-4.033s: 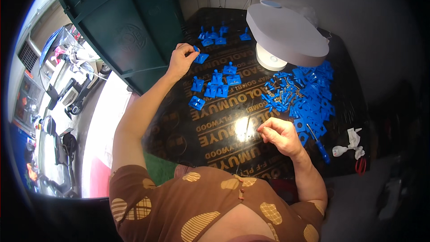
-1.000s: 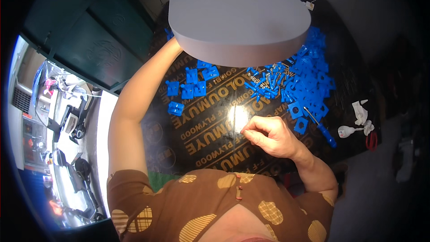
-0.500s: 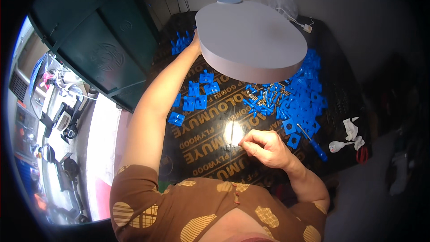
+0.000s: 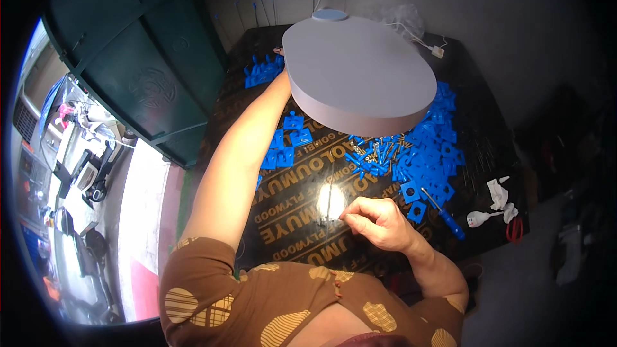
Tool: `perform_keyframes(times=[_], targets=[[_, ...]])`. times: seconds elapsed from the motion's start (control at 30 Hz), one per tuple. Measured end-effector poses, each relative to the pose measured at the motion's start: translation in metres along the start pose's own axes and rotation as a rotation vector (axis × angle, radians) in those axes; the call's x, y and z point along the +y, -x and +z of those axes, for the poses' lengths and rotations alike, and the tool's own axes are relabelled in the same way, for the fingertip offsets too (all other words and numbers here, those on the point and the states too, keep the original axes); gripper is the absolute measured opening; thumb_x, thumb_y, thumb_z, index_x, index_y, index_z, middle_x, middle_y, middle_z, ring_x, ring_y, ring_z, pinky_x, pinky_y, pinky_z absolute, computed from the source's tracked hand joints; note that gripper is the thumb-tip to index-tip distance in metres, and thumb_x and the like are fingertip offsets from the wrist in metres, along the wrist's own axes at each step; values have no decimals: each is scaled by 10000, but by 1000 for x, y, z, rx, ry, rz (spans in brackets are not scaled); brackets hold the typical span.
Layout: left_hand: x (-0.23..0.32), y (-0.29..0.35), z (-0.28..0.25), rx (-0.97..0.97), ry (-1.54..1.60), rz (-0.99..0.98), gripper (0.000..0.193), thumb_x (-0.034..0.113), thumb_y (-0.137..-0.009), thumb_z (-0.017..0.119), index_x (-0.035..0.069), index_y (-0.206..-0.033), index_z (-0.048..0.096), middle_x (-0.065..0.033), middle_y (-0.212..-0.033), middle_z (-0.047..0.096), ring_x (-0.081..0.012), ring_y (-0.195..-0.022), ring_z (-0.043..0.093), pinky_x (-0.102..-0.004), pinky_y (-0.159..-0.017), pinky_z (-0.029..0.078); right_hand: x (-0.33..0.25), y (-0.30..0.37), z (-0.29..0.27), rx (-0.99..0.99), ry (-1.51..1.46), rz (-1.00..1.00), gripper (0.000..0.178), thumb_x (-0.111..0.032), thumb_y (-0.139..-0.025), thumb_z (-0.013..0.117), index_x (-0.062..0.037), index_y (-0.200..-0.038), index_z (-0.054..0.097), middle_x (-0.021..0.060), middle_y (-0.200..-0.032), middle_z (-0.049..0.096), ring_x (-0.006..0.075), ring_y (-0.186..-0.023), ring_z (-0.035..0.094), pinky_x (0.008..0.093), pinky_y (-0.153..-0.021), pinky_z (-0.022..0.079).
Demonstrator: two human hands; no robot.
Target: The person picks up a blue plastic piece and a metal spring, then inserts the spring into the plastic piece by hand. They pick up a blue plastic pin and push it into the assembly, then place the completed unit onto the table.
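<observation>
My left arm reaches far across the dark table, and most of the hand [image 4: 279, 51] is hidden behind a large pale rounded lamp head [image 4: 360, 67]. Only a bit of finger shows past its left edge, near a cluster of upright blue plastic parts [image 4: 262, 72]. Low over the front of the table, my right hand [image 4: 382, 225] has thumb and forefinger pinched together; whatever is between them is too small to make out. Several blue square pieces [image 4: 281, 148] lie beside my left forearm. To the right are loose screws with blue sleeves [image 4: 379, 151] and a heap of flat blue plates [image 4: 430, 148].
A blue-handled screwdriver [image 4: 450, 222] lies by the heap. Farther right are a white bottle-like item [image 4: 477, 218], crumpled white pieces [image 4: 498, 193] and red-handled scissors [image 4: 515, 230]. Thin blue-tipped rods [image 4: 263, 11] stand along the back edge. A green metal door [image 4: 151, 83] is at the left.
My left hand has slid farther behind the lamp head, and the forearm now covers some of the blue pieces. My right hand keeps its pinch nearly in place. The view has shifted slightly.
</observation>
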State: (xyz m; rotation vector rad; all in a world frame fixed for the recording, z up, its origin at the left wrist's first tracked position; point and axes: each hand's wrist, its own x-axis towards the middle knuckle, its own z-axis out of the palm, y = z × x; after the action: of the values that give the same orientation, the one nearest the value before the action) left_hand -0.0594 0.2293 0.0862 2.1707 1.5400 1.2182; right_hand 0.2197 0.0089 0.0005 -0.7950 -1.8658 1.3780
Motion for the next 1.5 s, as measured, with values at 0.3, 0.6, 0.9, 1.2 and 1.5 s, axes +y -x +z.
perform_keyframes(times=[0.3, 0.6, 0.9, 1.2, 1.5], targets=[[-15, -11, 19, -11, 117, 9, 351, 289, -879, 523, 37, -1111, 602, -155, -1121, 576, -275, -957, 602, -428, -889, 466, 1, -1, 0, 4, 19, -58, 107, -74, -887, 586, 17, -840, 619, 60, -636, 577, 108, -552, 529, 262, -530, 437], [-35, -25, 45, -37, 232, 23, 353, 292, -881, 522, 39, -1116, 599, -149, -1127, 574, -271, -951, 603, -425, -887, 468, 2, -1, 0, 6, 21, -67, 112, -76, -880, 597, 14, -815, 610, 85, -619, 562, 148, -523, 522, 285, -511, 426], [-60, -40, 74, -63, 341, 40, 356, 295, -884, 520, 41, -1121, 596, -143, -1133, 571, -266, -945, 605, -423, -885, 469, 0, -1, -2, 1, 74, -102, 114, -88, -880, 602, 7, -816, 605, 86, -629, 566, 159, -530, 527, 289, -514, 429], [-97, -59, 102, -74, 452, 54, 358, 298, -886, 518, 43, -1125, 593, -138, -1138, 569, -262, -939, 606, -420, -883, 471, 0, -1, -2, -1, 71, -75, 118, -93, -881, 605, 5, -816, 603, 88, -623, 562, 158, -526, 517, 292, -511, 426], [-125, -77, 125, -77, 560, 67, 360, 301, -888, 516, 45, -1130, 590, -132, -1144, 567, -258, -933, 607, -418, -881, 472, 4, -2, -4, -37, 108, -68, 117, -89, -896, 587, 12, -879, 645, 50, -659, 611, 92, -559, 560, 241, -519, 446]])
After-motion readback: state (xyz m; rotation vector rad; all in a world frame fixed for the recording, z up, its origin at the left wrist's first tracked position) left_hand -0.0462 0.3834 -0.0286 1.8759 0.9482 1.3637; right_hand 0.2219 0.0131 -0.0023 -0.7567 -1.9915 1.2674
